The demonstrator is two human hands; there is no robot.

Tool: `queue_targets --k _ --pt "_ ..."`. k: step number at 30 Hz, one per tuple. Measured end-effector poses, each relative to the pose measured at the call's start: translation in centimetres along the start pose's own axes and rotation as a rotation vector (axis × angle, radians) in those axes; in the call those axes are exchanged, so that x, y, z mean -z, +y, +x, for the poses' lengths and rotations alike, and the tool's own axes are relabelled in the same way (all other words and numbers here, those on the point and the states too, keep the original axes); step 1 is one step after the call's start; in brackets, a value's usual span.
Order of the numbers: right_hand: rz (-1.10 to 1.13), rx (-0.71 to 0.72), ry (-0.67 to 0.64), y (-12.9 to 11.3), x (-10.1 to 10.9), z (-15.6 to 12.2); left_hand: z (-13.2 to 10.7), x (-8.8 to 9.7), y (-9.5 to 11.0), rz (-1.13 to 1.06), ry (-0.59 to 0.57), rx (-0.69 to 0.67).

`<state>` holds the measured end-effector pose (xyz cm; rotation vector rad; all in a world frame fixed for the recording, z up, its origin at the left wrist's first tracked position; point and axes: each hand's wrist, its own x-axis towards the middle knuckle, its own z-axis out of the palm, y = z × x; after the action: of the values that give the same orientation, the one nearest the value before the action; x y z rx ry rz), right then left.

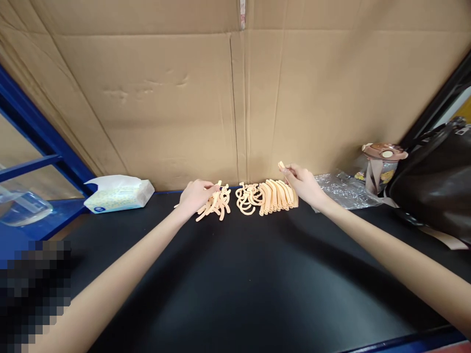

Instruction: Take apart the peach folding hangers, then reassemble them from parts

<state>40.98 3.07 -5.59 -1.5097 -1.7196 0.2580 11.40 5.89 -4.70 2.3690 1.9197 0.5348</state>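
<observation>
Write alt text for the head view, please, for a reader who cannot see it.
A person's right grip holds a peach piece by a row of strips, while the left grip is at a loose pile; curly pieces lie between row and pile on a black table. Tissues sit at left; plastic, a bottle and a bag at right; cardboard behind.

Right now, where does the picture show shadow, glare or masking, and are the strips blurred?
Head view: both arms cast soft shadows on the table; head view: the plastic glints; head view: coarse pixels mask the lower left; head view: the strips show no obvious motion blur.
</observation>
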Motion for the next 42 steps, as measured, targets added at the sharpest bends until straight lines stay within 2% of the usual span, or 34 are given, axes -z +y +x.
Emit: queue_targets --k 3,6,8,10,14,18,21,26,30,34,36,39,42 --pt "-0.075 0.105 0.132 0.5 0.4 -0.2 1.1 -1.1 -1.9 0.126 0.105 0.025" --pt "-0.291 0.208 0.181 1.6 0.6 -0.5 1.8 -1.3 -3.1 0.243 0.135 -0.071" --pt "-0.42 0.275 0.113 2.8 0.6 -0.8 2.5 -1.2 -3.7 0.307 0.09 -0.165" --pt "-0.455 0.331 0.011 4.0 0.4 -1.2 3.2 -1.2 -4.3 0.362 0.046 -0.236" --pt "-0.389 0.376 -0.106 6.0 0.1 -1.9 4.3 -1.5 -4.9 0.446 0.001 -0.337" --pt "-0.294 0.403 -0.172 6.6 0.0 -2.3 4.1 -1.2 -4.6 0.506 0.025 -0.385" --pt "-0.222 0.415 -0.2 6.5 0.0 -2.5 2.6 -0.5 -3.9 0.542 0.099 -0.362" --pt "-0.128 0.39 -0.223 6.3 -0.4 -2.4 -1.8 0.3 -3.3 0.61 0.18 -0.347" --pt "-0.087 0.361 -0.188 5.5 -0.6 -2.3 -4.4 -0.5 -3.7 0.571 0.174 -0.379" --pt "-0.092 0.37 -0.117 2.5 -0.7 -4.7 -7.0 -1.6 -2.8 0.381 0.147 -0.413" --pt "-0.128 0.411 -0.191 0.5 -1.0 -7.2 -8.9 -2.3 -1.3 0.233 0.1 -0.446" --pt "-0.172 0.439 -0.385 -1.8 -1.7 -11.1 -11.7 -3.3 1.3 0.051 -0.113 -0.526" --pt "-0.169 0.429 -0.584 -2.6 -2.0 -13.0 -13.2 -3.9 2.8 -0.056 -0.268 -0.574"
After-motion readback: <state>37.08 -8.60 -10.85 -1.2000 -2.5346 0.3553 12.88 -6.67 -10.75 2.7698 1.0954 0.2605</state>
